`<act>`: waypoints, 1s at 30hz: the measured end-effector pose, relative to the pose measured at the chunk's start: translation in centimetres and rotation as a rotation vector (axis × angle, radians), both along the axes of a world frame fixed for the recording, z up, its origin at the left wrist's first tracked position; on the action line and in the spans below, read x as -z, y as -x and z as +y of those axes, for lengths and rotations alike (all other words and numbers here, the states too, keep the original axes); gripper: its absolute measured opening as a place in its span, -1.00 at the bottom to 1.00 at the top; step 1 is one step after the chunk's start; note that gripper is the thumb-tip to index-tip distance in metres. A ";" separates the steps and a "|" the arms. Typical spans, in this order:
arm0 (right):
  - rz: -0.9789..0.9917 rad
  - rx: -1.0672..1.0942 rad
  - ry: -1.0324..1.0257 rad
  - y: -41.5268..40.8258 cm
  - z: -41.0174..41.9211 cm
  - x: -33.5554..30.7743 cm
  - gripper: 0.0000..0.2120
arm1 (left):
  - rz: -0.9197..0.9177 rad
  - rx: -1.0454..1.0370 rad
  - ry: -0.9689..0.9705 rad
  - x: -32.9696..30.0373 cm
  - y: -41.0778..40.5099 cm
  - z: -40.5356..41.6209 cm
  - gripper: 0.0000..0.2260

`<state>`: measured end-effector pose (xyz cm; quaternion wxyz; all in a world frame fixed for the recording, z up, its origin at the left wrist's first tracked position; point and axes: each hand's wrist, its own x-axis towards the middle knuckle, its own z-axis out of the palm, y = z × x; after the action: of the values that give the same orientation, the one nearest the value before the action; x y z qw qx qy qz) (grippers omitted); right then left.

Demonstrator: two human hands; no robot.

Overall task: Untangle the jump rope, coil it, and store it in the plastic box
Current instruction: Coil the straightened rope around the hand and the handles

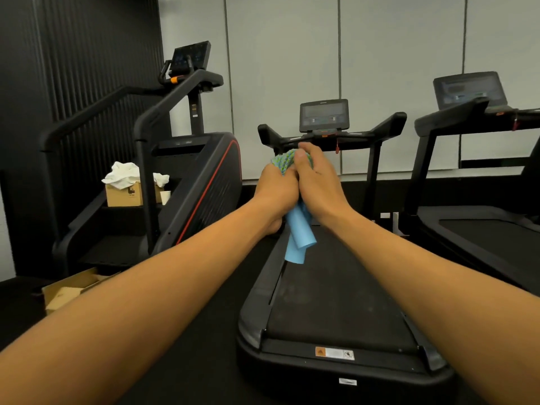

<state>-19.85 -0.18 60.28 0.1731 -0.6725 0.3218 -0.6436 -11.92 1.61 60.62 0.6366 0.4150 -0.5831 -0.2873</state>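
Hands meet at arm's length above a treadmill (336,302): left hand (276,185) and right hand (317,178) both grip the bundled jump rope (285,162), its blue handles (298,232) hanging downward beneath them. No plastic box is visible.

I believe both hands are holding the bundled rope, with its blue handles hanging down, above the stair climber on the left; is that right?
Not quite: the head view shows both hands, left hand and right hand, holding the rope and blue handles above the treadmill, not the stair climber.
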 end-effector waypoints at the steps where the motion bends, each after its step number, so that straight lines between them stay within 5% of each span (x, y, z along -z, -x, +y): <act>1: -0.035 -0.026 -0.004 -0.3 0.2 0.4 -0.63 | -0.003 -0.037 -0.006 0.1 -0.2 -0.3 -0.71; 15: -0.150 0.038 -0.349 -7.8 -3.3 9.6 -0.72 | 0.128 0.017 -0.311 9.0 -6.5 -2.8 -0.70; 30: 0.104 -0.236 -0.697 -16.8 -2.8 24.8 -0.82 | 0.069 0.034 -0.550 24.6 -18.5 -1.1 -0.71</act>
<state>-3.07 -3.03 35.53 0.4481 -0.6377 0.4501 -0.4360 6.63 0.53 35.97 0.5145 0.5523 -0.4681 -0.4594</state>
